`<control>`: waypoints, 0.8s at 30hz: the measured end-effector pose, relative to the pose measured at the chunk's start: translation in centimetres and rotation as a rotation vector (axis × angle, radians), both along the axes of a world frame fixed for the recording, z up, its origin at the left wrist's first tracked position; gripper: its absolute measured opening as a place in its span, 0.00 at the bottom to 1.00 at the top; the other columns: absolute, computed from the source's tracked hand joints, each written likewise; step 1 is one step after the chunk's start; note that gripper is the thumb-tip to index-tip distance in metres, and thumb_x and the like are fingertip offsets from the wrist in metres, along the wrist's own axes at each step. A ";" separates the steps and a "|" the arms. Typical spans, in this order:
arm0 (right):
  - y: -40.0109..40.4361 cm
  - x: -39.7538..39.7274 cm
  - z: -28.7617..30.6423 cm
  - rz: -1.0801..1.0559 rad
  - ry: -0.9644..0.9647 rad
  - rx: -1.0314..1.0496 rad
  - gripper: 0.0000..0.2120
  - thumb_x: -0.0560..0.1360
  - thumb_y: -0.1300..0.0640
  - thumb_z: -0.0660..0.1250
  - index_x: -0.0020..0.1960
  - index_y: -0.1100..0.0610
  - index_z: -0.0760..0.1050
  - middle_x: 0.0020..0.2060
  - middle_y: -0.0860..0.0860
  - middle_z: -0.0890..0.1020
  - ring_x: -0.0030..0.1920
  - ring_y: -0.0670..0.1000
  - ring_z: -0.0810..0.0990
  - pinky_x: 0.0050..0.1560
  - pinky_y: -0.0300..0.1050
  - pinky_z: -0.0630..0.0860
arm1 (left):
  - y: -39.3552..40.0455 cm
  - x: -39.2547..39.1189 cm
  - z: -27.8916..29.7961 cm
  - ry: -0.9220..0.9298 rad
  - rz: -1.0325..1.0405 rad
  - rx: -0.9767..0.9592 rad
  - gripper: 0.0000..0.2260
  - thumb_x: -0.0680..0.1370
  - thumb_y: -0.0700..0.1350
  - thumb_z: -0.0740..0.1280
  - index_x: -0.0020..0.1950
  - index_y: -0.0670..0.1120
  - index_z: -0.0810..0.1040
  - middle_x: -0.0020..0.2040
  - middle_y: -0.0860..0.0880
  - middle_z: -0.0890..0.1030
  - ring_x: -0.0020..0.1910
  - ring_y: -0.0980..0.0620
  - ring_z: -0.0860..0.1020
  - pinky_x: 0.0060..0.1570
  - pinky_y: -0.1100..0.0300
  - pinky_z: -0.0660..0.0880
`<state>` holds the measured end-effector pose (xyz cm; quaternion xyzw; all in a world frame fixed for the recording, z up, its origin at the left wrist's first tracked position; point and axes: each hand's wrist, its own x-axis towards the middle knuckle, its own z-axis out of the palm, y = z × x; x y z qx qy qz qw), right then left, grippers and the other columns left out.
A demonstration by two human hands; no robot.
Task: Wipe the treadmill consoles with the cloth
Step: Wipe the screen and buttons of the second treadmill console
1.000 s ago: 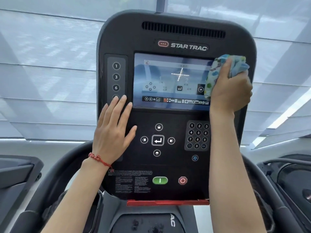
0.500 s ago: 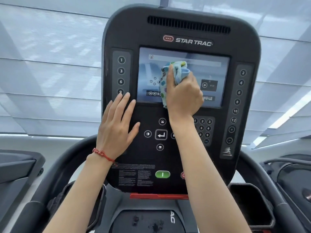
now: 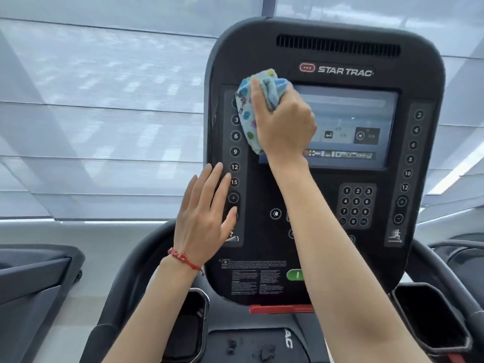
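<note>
A black Star Trac treadmill console stands upright in front of me, with a lit screen in its upper half. My right hand grips a bunched light-blue cloth with coloured dots and presses it against the screen's left edge and the left button column. The cloth hides the top buttons of that column. My left hand, fingers spread, lies flat on the console's lower left edge, over the lowest left buttons. A red bracelet sits on that wrist.
A number keypad, a right button column and a green start button sit on the console. Cup holders flank the base. Curved handrails rise on both sides. Other treadmills stand left and right. Window blinds hang behind.
My right hand has swept the cloth leftward across the screen, from its right edge to its left edge. The left hand has stayed flat on the console's lower left. My view has shifted left.
</note>
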<state>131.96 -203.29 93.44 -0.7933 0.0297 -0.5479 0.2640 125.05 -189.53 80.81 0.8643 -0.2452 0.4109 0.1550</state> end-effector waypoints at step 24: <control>2.6 -4.5 -8.0 -0.057 -0.016 -0.296 0.23 0.71 0.39 0.63 0.32 0.58 0.73 0.25 0.51 0.76 0.23 0.48 0.73 0.21 0.38 0.65 | 2.0 -3.1 -4.1 0.070 -0.033 0.036 0.22 0.78 0.46 0.62 0.68 0.36 0.69 0.69 0.37 0.68 0.70 0.41 0.64 0.67 0.45 0.65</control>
